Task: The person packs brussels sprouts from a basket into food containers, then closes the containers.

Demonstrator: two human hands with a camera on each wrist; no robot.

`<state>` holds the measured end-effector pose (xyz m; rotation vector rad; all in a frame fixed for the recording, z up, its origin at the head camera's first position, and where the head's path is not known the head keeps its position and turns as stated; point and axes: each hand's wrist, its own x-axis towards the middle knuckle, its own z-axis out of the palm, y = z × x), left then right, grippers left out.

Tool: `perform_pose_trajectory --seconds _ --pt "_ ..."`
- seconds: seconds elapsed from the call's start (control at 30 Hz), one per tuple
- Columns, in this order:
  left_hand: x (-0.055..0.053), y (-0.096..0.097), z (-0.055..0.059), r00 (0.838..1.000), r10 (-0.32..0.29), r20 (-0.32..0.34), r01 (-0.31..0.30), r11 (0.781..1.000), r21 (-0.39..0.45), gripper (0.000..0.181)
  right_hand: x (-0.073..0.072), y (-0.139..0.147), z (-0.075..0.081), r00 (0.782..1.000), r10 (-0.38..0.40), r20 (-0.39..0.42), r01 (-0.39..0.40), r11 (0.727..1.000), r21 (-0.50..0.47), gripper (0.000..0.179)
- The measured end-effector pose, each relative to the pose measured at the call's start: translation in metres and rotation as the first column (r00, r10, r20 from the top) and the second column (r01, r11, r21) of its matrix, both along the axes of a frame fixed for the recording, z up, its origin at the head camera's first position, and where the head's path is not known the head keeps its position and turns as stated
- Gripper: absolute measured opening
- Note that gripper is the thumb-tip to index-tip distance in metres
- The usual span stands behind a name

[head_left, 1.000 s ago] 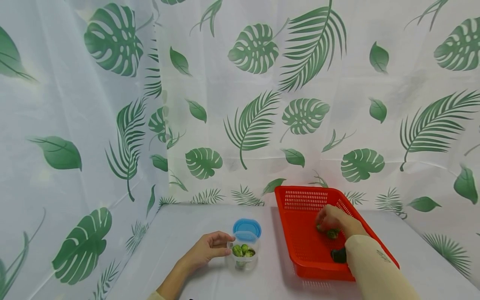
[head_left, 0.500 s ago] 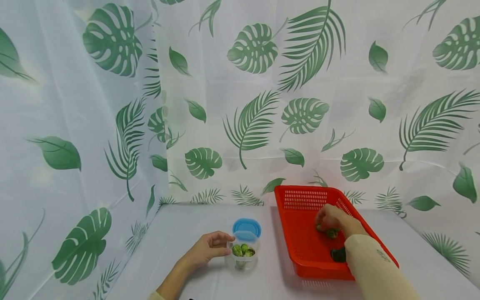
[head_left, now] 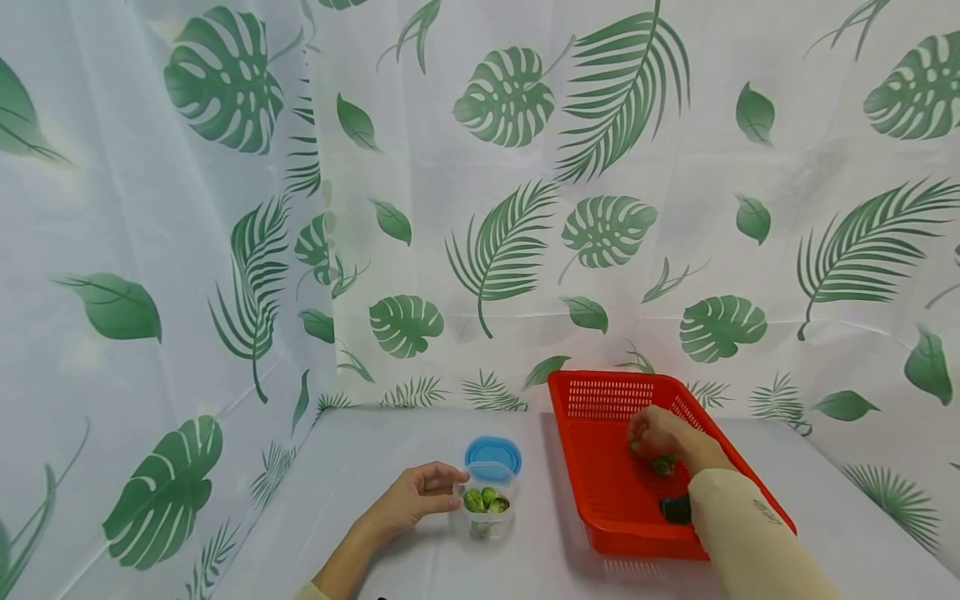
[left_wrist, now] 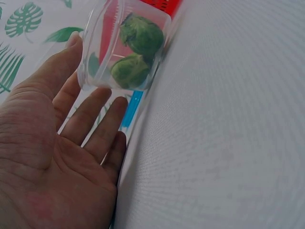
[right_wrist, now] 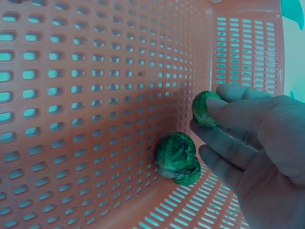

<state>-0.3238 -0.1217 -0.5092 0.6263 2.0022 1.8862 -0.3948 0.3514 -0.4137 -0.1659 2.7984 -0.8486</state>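
Note:
In the red basket (head_left: 600, 467), my right hand (head_left: 656, 432) pinches a Brussels sprout (right_wrist: 204, 109) between thumb and fingers. More Brussels sprouts (right_wrist: 177, 157) lie together just below that hand, on the basket's perforated floor. On the table, my left hand (head_left: 416, 500) rests at the left side of a small clear plastic container (head_left: 491, 515). Its thumb and fingertips are right at the container's wall, the fingers loosely extended in the left wrist view. Several Brussels sprouts (left_wrist: 140, 34) sit inside the container, which stands uncovered.
A blue lid (head_left: 493, 456) lies on the table right behind the container. The basket's raised rim stands to the right of the container. A leaf-patterned curtain (head_left: 510, 250) closes off the back and left of the white table (head_left: 442, 567).
My right hand has shifted very slightly up and left inside the basket. The left hand and the container have stayed in place.

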Motion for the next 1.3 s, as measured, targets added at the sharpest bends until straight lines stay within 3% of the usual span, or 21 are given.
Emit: perform_pose_trajectory --seconds 0.63,0.73,1.03,1.3 --pt "-0.002 0.000 0.000 1.000 0.002 -0.007 -0.002 1.000 -0.016 0.043 -0.001 -0.009 0.007 0.993 -0.011 -0.115 0.003 0.998 -0.068 0.014" --pt "-0.002 0.000 0.000 1.000 0.002 -0.009 -0.002 1.000 -0.012 0.043 0.000 -0.012 0.009 0.989 0.019 -0.147 -0.028 0.998 -0.059 0.013" --pt "-0.001 0.001 0.002 1.000 0.010 0.002 -0.009 1.000 -0.017 0.042 -0.004 -0.013 0.012 0.977 0.004 -0.212 -0.011 0.999 -0.033 0.016" --pt "-0.002 0.000 0.000 1.000 0.010 0.000 -0.010 1.000 -0.017 0.042 -0.008 -0.021 0.016 0.952 -0.003 -0.306 -0.017 0.998 -0.061 0.018"
